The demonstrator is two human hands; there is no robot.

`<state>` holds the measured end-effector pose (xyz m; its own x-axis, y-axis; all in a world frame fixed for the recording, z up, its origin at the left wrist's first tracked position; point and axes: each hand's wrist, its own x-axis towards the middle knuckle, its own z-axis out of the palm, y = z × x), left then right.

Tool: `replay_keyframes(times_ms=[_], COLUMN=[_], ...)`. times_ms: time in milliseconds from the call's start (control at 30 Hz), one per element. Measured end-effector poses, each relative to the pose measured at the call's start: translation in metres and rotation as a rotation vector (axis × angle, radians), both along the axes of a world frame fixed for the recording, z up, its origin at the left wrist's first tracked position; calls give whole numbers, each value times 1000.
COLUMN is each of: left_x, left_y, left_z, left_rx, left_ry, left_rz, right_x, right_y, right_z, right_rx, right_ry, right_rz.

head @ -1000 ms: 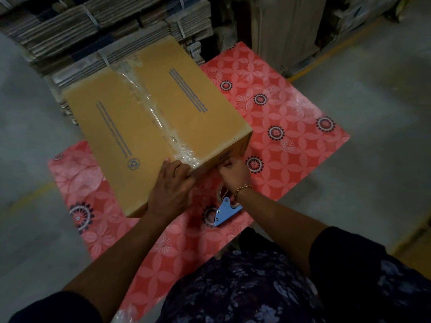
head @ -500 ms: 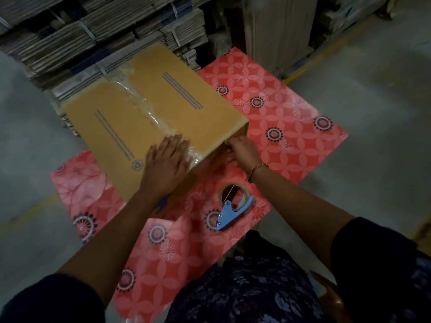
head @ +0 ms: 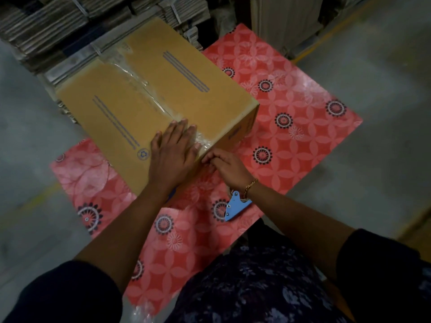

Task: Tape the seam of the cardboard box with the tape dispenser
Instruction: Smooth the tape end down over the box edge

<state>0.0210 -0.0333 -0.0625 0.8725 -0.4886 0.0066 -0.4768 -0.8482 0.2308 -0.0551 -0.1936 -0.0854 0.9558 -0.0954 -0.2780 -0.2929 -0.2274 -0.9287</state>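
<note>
A closed brown cardboard box (head: 182,89) lies on a red patterned mat. Clear tape (head: 142,87) runs along its top seam toward the near edge. My left hand (head: 173,151) lies flat, fingers spread, on the taped near end of the top. My right hand (head: 227,165) presses its fingertips against the near side face just below that edge. The blue tape dispenser (head: 235,207) rests on the mat under my right wrist, partly hidden by it, with neither hand holding it.
The red mat (head: 303,127) covers a grey concrete floor (head: 384,113). Bundles of flattened cardboard (head: 46,26) are stacked behind the box, and more cardboard sheets (head: 286,22) stand upright at the back right. My lap, in dark flowered cloth (head: 256,287), fills the bottom.
My left hand slid forward and flattened onto the tape on the box top. My right hand shifted along the near side face. The dispenser has stayed on the mat.
</note>
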Motion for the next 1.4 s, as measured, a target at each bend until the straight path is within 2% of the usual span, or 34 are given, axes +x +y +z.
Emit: replay_keyframes(times_ms=[100,233,333,400,567,700,867,933,1033,1133,1267,1400], left_x=[0,0,0,-1,1,1,1,0,0,0,0,0], left_y=[-1,0,-2,-2,2,0,0,-1,-1,0,-1,-1], left_z=[-2,-3,-2,-3,-5,-5,-7,-5,-4,-4,-6,-5], left_rx=[18,29,7,-7,-5,15,30,34,30,20,12,30], left_ry=[-14,-21,-14,-14,-24,-36,-42,-40,-39,-36,-29,-35], left_rz=[-10,-8,-6,-4,-13,-20,-28,-23,-20,-19,-9,-16], right_x=[13,19,15,6,3,15,22,23,24,19,1,12], right_y=[-12,-14,-12,-11,-6,-11,-24,-25,-26,-25,-17,-5], right_z=[-2,-13,-19,-19,-4,8,9,6,-2,-5,1,8], right_rx=[3,61,27,4,153,269,286,255,101,30,200,266], right_ry=[52,218,289,243,47,88,168,209,260,261,153,83], right_rz=[18,-21,22,32,-112,-102,-39,-41,33,35,-62,-73])
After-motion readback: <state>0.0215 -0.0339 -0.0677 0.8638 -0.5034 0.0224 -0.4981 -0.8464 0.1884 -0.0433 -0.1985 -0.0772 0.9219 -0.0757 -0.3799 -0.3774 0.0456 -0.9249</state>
